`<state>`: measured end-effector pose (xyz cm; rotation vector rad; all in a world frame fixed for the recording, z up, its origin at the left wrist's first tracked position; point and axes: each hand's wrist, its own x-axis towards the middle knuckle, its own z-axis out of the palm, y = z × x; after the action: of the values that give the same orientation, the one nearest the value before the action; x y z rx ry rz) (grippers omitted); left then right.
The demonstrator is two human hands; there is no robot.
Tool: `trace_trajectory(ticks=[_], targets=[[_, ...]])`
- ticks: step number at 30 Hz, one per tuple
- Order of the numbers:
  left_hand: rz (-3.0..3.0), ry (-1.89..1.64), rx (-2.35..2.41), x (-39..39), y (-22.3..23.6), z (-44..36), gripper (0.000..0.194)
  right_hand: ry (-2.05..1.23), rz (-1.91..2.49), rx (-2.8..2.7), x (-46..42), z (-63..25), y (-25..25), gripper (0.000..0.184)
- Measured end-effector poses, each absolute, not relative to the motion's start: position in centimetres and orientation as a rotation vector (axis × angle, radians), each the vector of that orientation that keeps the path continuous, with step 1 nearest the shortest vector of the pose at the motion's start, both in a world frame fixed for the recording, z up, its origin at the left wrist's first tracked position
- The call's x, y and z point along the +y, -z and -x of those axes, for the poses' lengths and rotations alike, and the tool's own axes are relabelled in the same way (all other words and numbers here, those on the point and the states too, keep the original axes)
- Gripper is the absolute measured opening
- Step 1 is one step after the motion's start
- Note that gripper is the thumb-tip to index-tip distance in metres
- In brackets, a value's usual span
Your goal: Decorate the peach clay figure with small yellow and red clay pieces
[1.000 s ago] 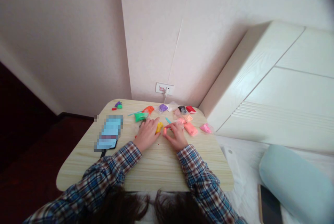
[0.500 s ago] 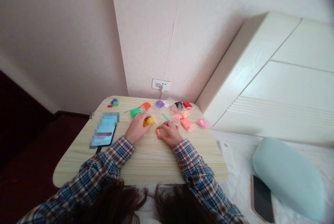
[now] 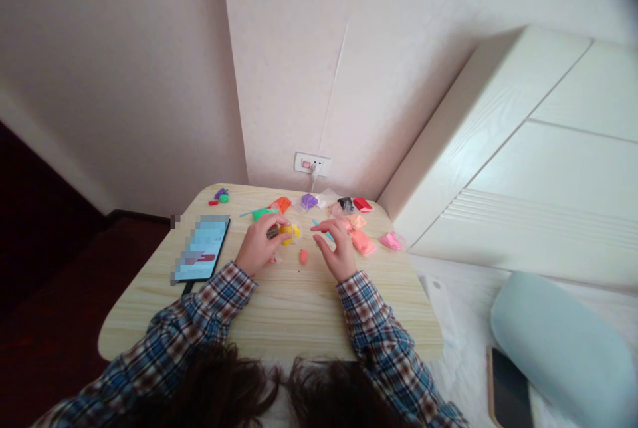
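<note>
My left hand (image 3: 259,243) is curled around a yellow clay packet (image 3: 290,234), with thumb and fingertips at its near side. Some dark stuff shows in the gap behind the thumb; I cannot make it out. My right hand (image 3: 337,248) hovers above the table with thumb and fingers apart, nothing between them. A small coral-pink clay piece (image 3: 304,256) stands on the wood between both hands. Behind the right fingers lies a light-blue modelling tool (image 3: 329,235), partly covered. A red-and-clear scrap (image 3: 273,258) sits beside the left thumb.
Clay packets lie along the back: green (image 3: 262,214), orange (image 3: 282,205), purple (image 3: 309,201), red (image 3: 362,205), coral (image 3: 363,242) and pink (image 3: 391,240). Small shaped clay pieces (image 3: 220,196) sit at the back left. A phone (image 3: 207,248) stands on the left of the table (image 3: 289,321).
My right hand has let go of the coral-pink clay piece, opened and moved right. The piece now stands on the table. My left hand stays at the yellow packet. The view has shifted slightly.
</note>
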<state>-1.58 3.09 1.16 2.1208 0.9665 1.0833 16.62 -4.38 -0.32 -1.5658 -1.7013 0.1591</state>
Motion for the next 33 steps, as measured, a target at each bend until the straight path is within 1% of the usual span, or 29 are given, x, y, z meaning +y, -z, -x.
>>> trace_trajectory(ticks=[7,12,16,23,28,33], targets=[[-2.061,-1.118,0.919,3.0,-1.3,1.7,0.016,-0.193,1.426,-1.664,-3.1,-13.7,-1.4,0.011],[-2.014,-1.11,0.927,3.0,-1.2,1.8,0.018,-0.218,1.411,-1.639,-2.7,-13.7,-2.3,0.01],[-2.014,-1.117,0.961,3.1,-1.2,1.8,0.017,-0.271,1.4,-1.673,-2.1,-14.1,-2.5,0.014],[-2.064,-1.125,0.975,2.8,-1.3,1.5,0.015,-0.292,1.436,-1.626,-1.9,-14.5,-1.0,0.025],[-2.1,-1.164,0.975,2.8,-1.3,1.4,0.015,-0.298,1.437,-1.594,-2.2,-14.5,-0.8,0.014],[-2.189,-1.168,0.954,2.7,-1.4,1.5,0.011,-0.309,1.436,-1.581,-2.1,-14.4,-0.5,0.008]])
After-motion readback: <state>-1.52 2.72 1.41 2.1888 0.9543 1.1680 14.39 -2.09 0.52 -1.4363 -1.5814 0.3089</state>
